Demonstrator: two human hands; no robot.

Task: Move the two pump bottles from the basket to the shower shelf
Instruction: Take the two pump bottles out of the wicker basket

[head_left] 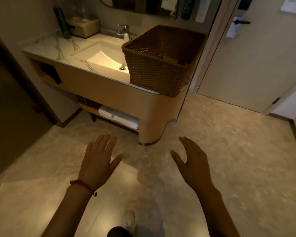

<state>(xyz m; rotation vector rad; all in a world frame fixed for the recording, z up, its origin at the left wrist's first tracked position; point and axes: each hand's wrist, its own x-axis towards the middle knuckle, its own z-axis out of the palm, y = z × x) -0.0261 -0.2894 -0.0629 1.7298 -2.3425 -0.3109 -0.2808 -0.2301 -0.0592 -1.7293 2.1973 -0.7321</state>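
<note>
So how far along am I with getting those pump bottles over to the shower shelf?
Nothing looks done yet. The wicker basket sits on the right end of the vanity counter, beside the sink; something dark lies inside, too unclear to identify as bottles. Your left hand and right hand are open and empty, short of the basket. Still left: reach in, lift both bottles, carry them to the shower shelf, which is out of view.

A rounded beige vanity (109, 93) stood on a pale marbled tile floor (229, 151). Its white veined tabletop (46, 45) held a lit rectangular sink (106, 60) below a chrome faucet (123, 30). Folded white towels (120, 117) lay on its lower shelf. Right of the vanity was a closed door (246, 57); above it, a mirror (143, 4).
</note>
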